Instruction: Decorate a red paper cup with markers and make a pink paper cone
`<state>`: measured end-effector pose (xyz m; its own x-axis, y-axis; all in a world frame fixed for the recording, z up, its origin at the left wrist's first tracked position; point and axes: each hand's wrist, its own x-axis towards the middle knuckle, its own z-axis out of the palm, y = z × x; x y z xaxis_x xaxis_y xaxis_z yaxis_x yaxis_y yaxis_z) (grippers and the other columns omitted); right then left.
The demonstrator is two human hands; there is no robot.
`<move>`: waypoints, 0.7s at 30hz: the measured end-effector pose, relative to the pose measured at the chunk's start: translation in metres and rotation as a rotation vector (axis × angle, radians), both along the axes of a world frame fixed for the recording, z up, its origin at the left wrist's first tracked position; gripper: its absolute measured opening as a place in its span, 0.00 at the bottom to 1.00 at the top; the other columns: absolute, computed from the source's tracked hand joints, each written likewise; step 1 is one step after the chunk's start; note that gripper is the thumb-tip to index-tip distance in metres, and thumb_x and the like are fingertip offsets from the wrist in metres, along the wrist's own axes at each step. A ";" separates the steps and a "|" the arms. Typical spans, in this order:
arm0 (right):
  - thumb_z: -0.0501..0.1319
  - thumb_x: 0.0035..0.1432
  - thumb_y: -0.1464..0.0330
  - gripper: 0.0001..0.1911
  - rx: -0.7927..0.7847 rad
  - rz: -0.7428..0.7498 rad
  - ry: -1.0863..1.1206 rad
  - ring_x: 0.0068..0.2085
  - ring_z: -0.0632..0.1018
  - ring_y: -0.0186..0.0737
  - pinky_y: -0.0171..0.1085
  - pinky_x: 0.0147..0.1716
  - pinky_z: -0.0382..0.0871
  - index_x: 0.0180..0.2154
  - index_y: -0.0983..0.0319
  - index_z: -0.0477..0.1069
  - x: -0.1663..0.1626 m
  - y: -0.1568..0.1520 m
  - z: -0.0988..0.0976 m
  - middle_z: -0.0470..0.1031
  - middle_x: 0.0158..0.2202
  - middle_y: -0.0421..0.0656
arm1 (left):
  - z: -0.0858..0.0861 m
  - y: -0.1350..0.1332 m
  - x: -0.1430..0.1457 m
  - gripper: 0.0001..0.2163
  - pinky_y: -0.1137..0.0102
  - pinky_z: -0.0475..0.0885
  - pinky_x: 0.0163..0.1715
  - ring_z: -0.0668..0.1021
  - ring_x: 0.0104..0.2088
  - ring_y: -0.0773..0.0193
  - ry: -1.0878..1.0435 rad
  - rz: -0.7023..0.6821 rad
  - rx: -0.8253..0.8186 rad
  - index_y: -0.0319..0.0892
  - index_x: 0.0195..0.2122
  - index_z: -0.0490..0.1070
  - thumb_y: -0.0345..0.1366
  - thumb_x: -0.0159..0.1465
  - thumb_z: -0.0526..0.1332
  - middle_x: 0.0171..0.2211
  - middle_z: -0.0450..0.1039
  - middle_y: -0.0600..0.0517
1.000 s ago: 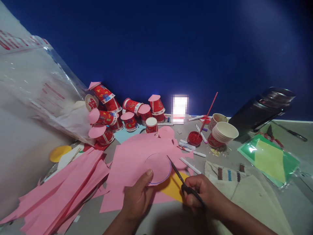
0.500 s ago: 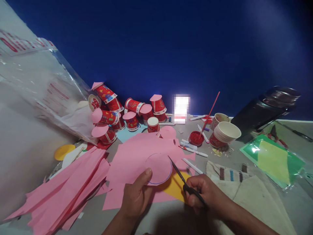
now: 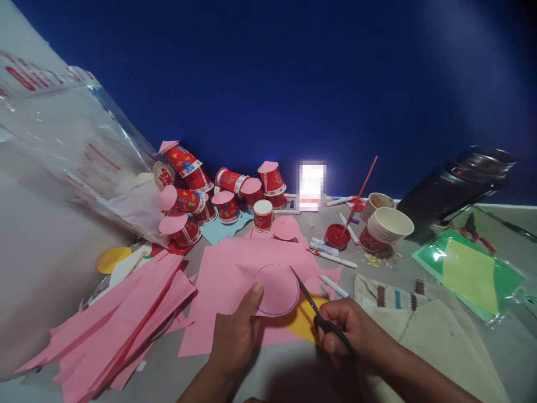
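The left hand point(image 3: 235, 336) pinches the pink sheet point(image 3: 222, 268) steady beside its circle point(image 3: 277, 288), so the scissors point(image 3: 312, 308), clamped in the right hand's point(image 3: 352, 331) fingers point(image 3: 331, 342), meet the line.

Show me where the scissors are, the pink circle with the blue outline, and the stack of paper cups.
scissors point(image 3: 304, 291): head view, on the dark blades.
pink circle point(image 3: 277, 288): head view, middle of the disc inside the outline.
stack of paper cups point(image 3: 391, 222): head view, inside of the top cup.

A deep blue matte wall point(image 3: 293, 73) fills the upper part, dimly lit, paler towards the right. Below it lies a flat grey tabletop point(image 3: 514, 341), met by a thin white strip point(image 3: 520, 207).
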<state>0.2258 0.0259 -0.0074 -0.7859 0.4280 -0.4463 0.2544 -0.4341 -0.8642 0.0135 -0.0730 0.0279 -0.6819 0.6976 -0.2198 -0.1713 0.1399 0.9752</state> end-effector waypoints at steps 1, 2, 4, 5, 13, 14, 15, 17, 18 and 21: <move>0.76 0.30 0.35 0.39 -0.003 -0.001 0.005 0.17 0.68 0.28 0.28 0.16 0.53 0.24 0.62 0.68 0.001 0.000 -0.001 0.70 0.17 0.37 | 0.001 0.000 -0.001 0.12 0.54 0.75 0.62 0.82 0.55 0.41 -0.029 -0.002 -0.022 0.46 0.35 0.84 0.40 0.50 0.79 0.42 0.86 0.47; 0.76 0.30 0.35 0.39 -0.005 -0.006 0.010 0.17 0.68 0.28 0.28 0.16 0.54 0.24 0.62 0.68 0.001 0.000 -0.002 0.71 0.17 0.37 | 0.002 0.000 -0.001 0.13 0.54 0.76 0.61 0.83 0.54 0.42 -0.045 0.009 -0.034 0.46 0.36 0.84 0.42 0.51 0.78 0.42 0.86 0.46; 0.76 0.30 0.35 0.39 -0.007 -0.013 0.011 0.17 0.67 0.27 0.28 0.16 0.54 0.24 0.62 0.68 0.002 0.000 -0.003 0.70 0.17 0.37 | 0.005 0.001 0.000 0.15 0.54 0.77 0.59 0.84 0.52 0.42 -0.052 0.027 -0.037 0.44 0.37 0.84 0.43 0.51 0.78 0.41 0.86 0.46; 0.76 0.30 0.35 0.39 -0.008 -0.013 0.009 0.17 0.67 0.27 0.28 0.16 0.53 0.24 0.62 0.68 0.002 0.000 -0.002 0.70 0.17 0.37 | 0.005 0.001 0.001 0.16 0.55 0.77 0.59 0.84 0.52 0.42 -0.051 0.031 -0.033 0.44 0.37 0.84 0.44 0.50 0.79 0.40 0.86 0.46; 0.75 0.28 0.34 0.40 -0.024 0.008 -0.031 0.17 0.67 0.27 0.28 0.16 0.55 0.23 0.62 0.67 0.001 0.000 0.002 0.68 0.15 0.35 | 0.007 0.000 0.000 0.18 0.55 0.76 0.61 0.81 0.56 0.40 -0.021 0.027 -0.026 0.42 0.37 0.83 0.48 0.50 0.78 0.44 0.86 0.45; 0.75 0.28 0.34 0.41 -0.022 0.005 -0.037 0.16 0.67 0.27 0.28 0.16 0.54 0.23 0.62 0.67 0.001 0.000 0.002 0.67 0.15 0.35 | 0.007 0.000 -0.003 0.19 0.55 0.75 0.61 0.81 0.57 0.40 -0.008 0.010 -0.035 0.43 0.37 0.83 0.48 0.49 0.79 0.45 0.86 0.44; 0.75 0.27 0.33 0.41 -0.021 0.004 -0.042 0.16 0.67 0.27 0.28 0.16 0.54 0.23 0.62 0.67 0.001 0.000 0.001 0.68 0.15 0.35 | 0.006 -0.001 -0.005 0.20 0.55 0.75 0.62 0.81 0.57 0.40 0.001 0.000 -0.042 0.43 0.38 0.83 0.49 0.49 0.79 0.45 0.86 0.44; 0.75 0.25 0.33 0.42 -0.021 0.002 -0.047 0.16 0.67 0.27 0.28 0.16 0.54 0.22 0.62 0.67 0.001 -0.001 0.001 0.68 0.15 0.35 | 0.003 -0.001 -0.009 0.22 0.53 0.73 0.64 0.80 0.57 0.39 0.010 -0.016 -0.038 0.43 0.40 0.84 0.50 0.49 0.79 0.46 0.85 0.43; 0.75 0.24 0.33 0.42 -0.024 0.002 -0.050 0.16 0.67 0.27 0.28 0.16 0.54 0.22 0.62 0.68 0.001 -0.001 0.000 0.69 0.15 0.35 | 0.003 -0.001 -0.010 0.23 0.53 0.71 0.65 0.80 0.57 0.39 0.008 -0.024 -0.024 0.42 0.42 0.84 0.50 0.49 0.78 0.47 0.85 0.43; 0.75 0.25 0.33 0.41 -0.022 0.012 -0.054 0.16 0.67 0.27 0.28 0.16 0.54 0.22 0.62 0.68 0.001 0.000 0.000 0.68 0.15 0.35 | 0.001 0.001 -0.010 0.24 0.52 0.71 0.64 0.81 0.55 0.40 -0.008 -0.024 0.041 0.41 0.46 0.83 0.50 0.52 0.77 0.47 0.85 0.42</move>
<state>0.2269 0.0257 -0.0073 -0.7652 0.4084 -0.4976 0.3056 -0.4499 -0.8392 0.0037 -0.0725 0.0291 -0.6631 0.7223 -0.1964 -0.1765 0.1041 0.9788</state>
